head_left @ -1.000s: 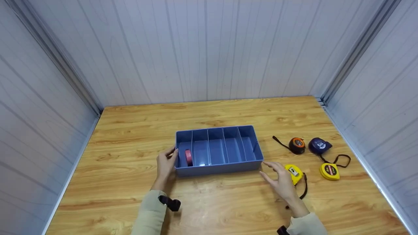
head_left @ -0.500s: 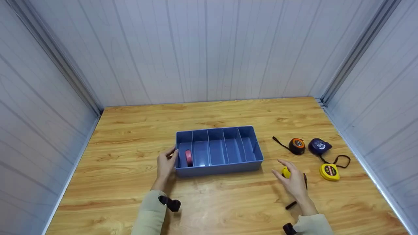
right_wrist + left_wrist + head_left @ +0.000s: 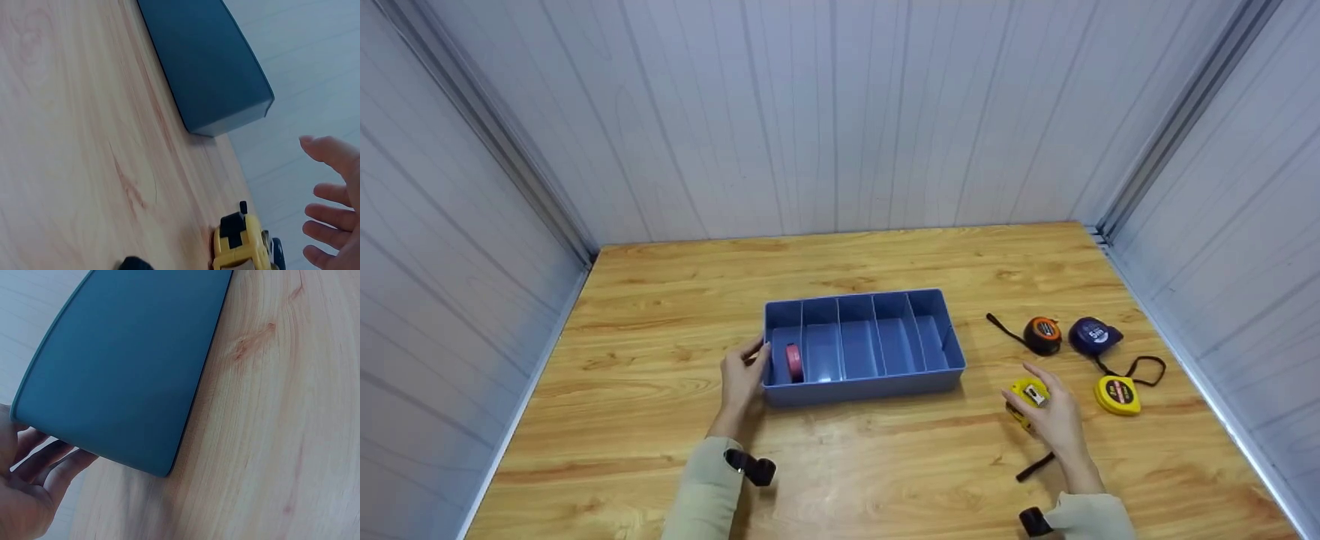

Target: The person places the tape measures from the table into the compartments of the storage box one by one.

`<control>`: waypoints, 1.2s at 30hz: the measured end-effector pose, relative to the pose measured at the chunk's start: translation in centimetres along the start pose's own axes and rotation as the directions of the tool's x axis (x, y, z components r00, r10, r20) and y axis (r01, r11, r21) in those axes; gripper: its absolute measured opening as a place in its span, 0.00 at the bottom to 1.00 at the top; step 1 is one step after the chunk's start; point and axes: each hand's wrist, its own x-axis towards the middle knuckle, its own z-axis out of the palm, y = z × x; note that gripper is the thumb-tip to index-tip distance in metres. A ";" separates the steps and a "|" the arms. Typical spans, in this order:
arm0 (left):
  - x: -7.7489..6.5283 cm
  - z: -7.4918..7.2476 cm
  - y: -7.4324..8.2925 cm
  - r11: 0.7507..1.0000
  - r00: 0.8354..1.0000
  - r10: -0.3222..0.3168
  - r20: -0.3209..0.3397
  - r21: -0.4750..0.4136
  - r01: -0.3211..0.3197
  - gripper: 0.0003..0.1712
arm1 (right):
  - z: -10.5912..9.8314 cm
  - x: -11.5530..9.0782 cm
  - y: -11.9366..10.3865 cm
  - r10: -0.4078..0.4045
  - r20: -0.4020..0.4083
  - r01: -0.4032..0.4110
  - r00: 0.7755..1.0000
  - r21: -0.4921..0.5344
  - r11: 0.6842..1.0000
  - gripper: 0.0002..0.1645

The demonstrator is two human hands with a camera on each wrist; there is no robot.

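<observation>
A blue compartment box (image 3: pixel 862 386) sits mid-table, a red tape measure (image 3: pixel 794 363) standing on edge in its leftmost compartment. My left hand (image 3: pixel 741 382) holds the box's left end at the rim; in the left wrist view its fingers (image 3: pixel 67 472) bend against that end wall. To the right of the box, my right hand (image 3: pixel 1054 412) hovers with thumb and fingers spread around a yellow tape measure (image 3: pixel 1030 396), which it partly covers. The right wrist view shows this tape measure (image 3: pixel 242 242) standing on the table, apart from the fingers (image 3: pixel 332 216).
Farther right lie an orange-and-black tape measure (image 3: pixel 1042 335) with a strap, a dark blue tape measure (image 3: pixel 1093 335), and another yellow tape measure (image 3: pixel 1117 394) near a black cord loop. Pale panel walls (image 3: pixel 840 112) enclose the wooden table (image 3: pixel 675 285) at the back and sides.
My right hand has moved right and slightly down, away from the box's right corner to over the nearer yellow tape measure. My left hand and the box have stayed put.
</observation>
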 end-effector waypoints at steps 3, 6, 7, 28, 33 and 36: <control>-0.1 0.0 0.1 1.000 1.000 -0.002 0.006 -0.018 0.002 0.19 | -0.3 0.0 0.6 0.036 0.013 -0.036 0.999 0.004 0.999 0.39; -0.1 0.0 0.1 1.000 1.000 -0.002 0.008 -0.012 0.002 0.19 | -0.5 0.0 1.1 0.054 0.024 -0.054 0.998 0.000 0.999 0.41; 0.0 0.0 0.1 1.000 1.000 -0.002 0.008 -0.009 0.002 0.19 | -0.6 0.0 1.3 0.055 0.027 -0.055 0.998 0.002 0.998 0.42; 0.0 0.1 -0.2 1.000 1.000 0.023 -0.014 -0.006 -0.024 0.18 | -0.9 -0.1 3.4 0.224 0.145 -0.225 0.964 -0.007 0.974 0.56; 0.0 0.2 -0.2 1.000 1.000 0.010 -0.018 -0.013 -0.010 0.18 | -0.7 -0.2 3.5 0.229 0.154 -0.231 0.961 -0.004 0.973 0.57; 0.1 0.2 -0.2 1.000 0.999 0.025 -0.020 -0.007 -0.026 0.17 | -0.6 -0.2 3.7 0.229 0.158 -0.230 0.961 -0.008 0.973 0.58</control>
